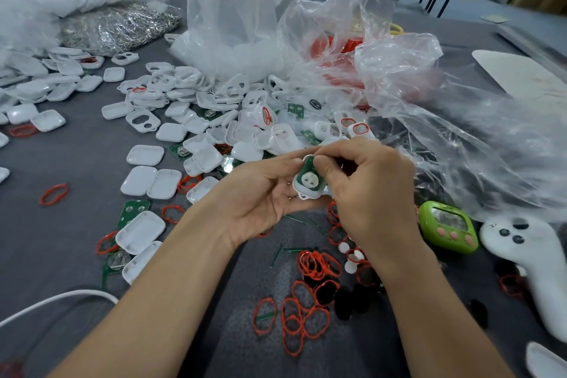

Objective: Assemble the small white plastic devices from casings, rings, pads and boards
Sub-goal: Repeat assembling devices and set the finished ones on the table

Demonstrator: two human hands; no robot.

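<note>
Far left: loose red ring (54,194) and a spare board (135,209) on the grey table (76,163), below a heap of empty white casings (184,95).

Left of centre: left hand (264,193), palm up, fingers curled under a casing half (297,186), thumb against its left edge. Inside the casing half: green board (308,167), round cell holder facing up, long axis pointing away from the body.

Just right: right hand (368,193), thumb and forefinger pinching the board's far end from above, other fingers curled. Board directly beneath the right fingertips and backed by the left palm, hence a probable downward press to seat it. Full seating not discernible.

Nearer the body: red rings (303,310), black pads (346,301).

Far right: green timer (448,225), white controller (527,255).
</note>
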